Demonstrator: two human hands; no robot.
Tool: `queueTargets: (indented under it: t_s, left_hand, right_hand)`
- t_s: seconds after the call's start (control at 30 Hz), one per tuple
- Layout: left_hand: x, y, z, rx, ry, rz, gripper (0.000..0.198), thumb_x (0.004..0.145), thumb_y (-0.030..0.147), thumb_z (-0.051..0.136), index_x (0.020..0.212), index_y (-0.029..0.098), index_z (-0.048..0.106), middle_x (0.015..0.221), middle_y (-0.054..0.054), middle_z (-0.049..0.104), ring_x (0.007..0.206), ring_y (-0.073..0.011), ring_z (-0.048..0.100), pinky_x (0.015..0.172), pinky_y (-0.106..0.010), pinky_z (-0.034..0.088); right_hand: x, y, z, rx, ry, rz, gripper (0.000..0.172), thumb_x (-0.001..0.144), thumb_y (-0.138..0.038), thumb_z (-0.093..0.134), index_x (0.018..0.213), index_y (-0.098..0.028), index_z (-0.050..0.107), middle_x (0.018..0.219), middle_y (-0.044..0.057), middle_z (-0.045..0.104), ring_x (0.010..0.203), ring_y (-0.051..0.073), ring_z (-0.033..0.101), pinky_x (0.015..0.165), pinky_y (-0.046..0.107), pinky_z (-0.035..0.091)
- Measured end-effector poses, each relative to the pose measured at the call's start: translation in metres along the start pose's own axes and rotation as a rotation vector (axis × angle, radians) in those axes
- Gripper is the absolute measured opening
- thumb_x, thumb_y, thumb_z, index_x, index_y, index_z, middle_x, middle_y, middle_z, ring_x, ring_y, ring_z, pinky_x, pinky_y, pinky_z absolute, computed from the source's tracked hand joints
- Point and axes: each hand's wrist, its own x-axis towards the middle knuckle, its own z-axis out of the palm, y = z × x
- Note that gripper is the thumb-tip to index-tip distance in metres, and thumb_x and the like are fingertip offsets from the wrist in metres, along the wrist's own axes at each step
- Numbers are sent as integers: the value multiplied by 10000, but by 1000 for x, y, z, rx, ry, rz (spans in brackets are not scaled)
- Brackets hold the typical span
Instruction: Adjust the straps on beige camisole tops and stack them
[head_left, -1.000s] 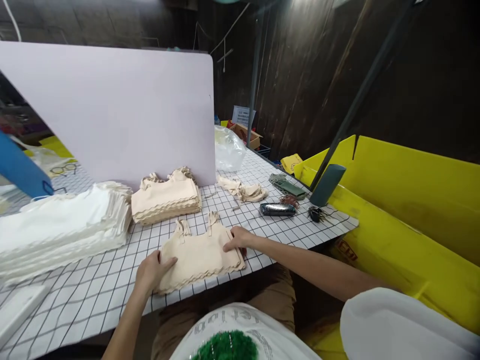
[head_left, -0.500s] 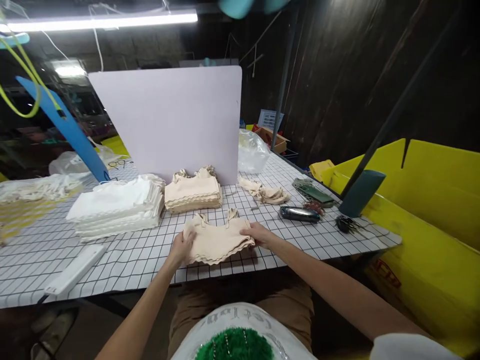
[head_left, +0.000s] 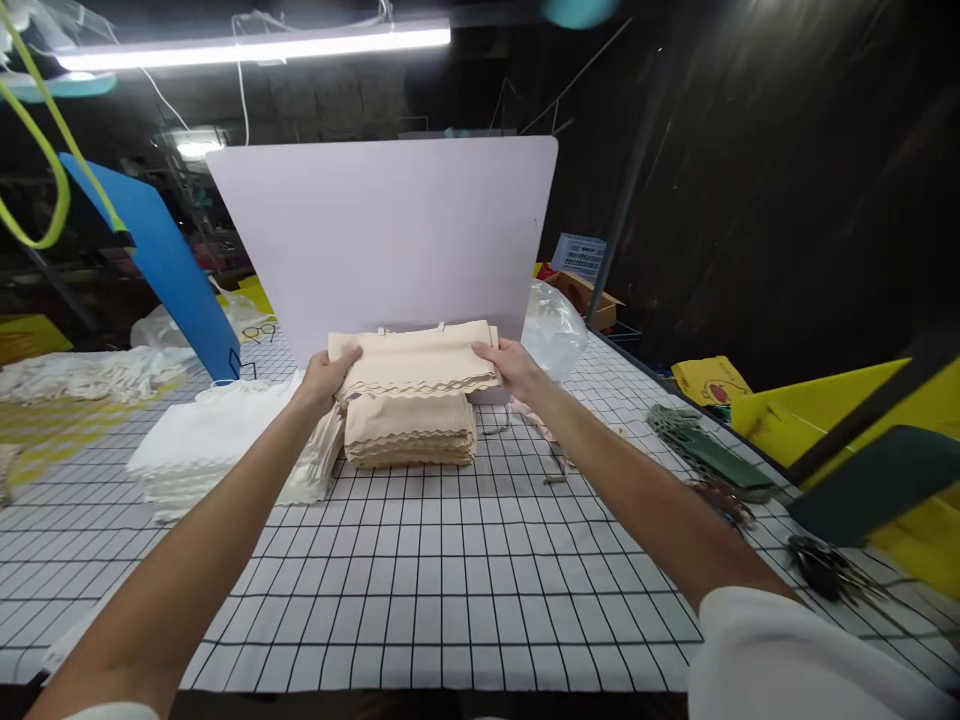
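a tube light (head_left: 255, 47) glows high up; dark wall (head_left: 795, 200) beyond the grid-patterned table (head_left: 430, 590).

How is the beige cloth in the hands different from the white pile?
The beige cloth is pale tan, while the white pile is white. The left hand and right hand hold the beige cloth up; the white pile lies on the checked table. The beige cloth makes a thinner stack than the white pile. Both are layered cloth.

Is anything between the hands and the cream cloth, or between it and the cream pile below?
Nothing visible: the left hand and right hand grip the cream cloth directly, and nothing shows between it and the cream pile.
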Motion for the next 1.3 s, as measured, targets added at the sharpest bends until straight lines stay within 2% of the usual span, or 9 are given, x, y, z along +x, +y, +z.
queueTargets:
  t_s: [0.23,0.43,0.57,0.67,0.83,1.0,1.1,1.2,1.3]
  left_hand:
    - [24,-93,1,231,67,-129,254,819,303,725,967,101,685,950,-193,751,940,-327,722,793,-432,589]
    - [33,-103,-8,438,59,-83,312,825,327,697,1058,119,682,1070,-167,743,1100,-361,675,957,-446,531]
    - [20,-112,2,647,97,200,644,869,363,662,1455,181,465,1518,-178,490,1432,-359,424,1190,-515,332]
    - [12,-125,17,879,-85,448,661,969,431,500,1563,187,343,1641,-147,331,1546,-316,230,1270,-506,150]
    - [14,-130,16,1032,-215,412,775,995,559,336,1609,97,234,1672,-165,221,1569,-333,120,1262,-558,69]
    - [-14,-134,-9,924,-99,572,772,1001,592,303,1617,134,220,1686,-160,189,1574,-318,112,1263,-558,73]
    - [-49,-141,-18,858,-27,664,704,1007,541,380,1618,225,230,1684,-133,224,1568,-320,146,1264,-559,93]
    - [-79,-140,-16,798,-39,747,628,999,464,461,1584,290,311,1649,-117,323,1548,-328,226,1256,-568,152]
    - [-100,-128,2,676,-86,739,518,964,437,536,1462,296,504,1527,-108,506,1485,-329,370,1224,-550,280]
  right_hand:
    - [40,108,16,-167,95,238,171,831,-245,773,848,-129,648,630,31,686,524,149,632,459,252,539]
    - [43,114,-3,-351,66,262,155,838,-237,739,900,-133,642,745,56,705,621,186,667,565,319,585]
    - [29,109,-2,-749,94,-145,334,919,-308,632,1218,-159,622,1206,156,688,1135,318,652,965,509,544]
    - [19,120,14,-1185,-122,-491,563,1011,-445,451,1516,-197,423,1596,166,397,1504,356,313,1195,663,240]
    - [11,127,22,-1255,-306,-376,691,1026,-564,347,1605,-198,253,1689,128,164,1575,313,120,1207,692,132]
    - [-7,119,-55,-1130,57,-366,488,1026,-374,419,1440,-132,510,1518,157,502,1462,260,379,1255,546,190]
    - [-24,116,-122,-1071,274,-25,402,906,-300,619,1276,-143,621,1412,188,571,1410,355,396,1203,657,183]
    - [-43,108,-167,-997,315,89,159,890,-266,615,975,-149,681,1112,183,690,1209,369,548,1082,663,369]
    - [-61,88,-182,-871,288,100,235,966,-373,502,938,-183,637,965,119,695,896,253,654,787,422,583]
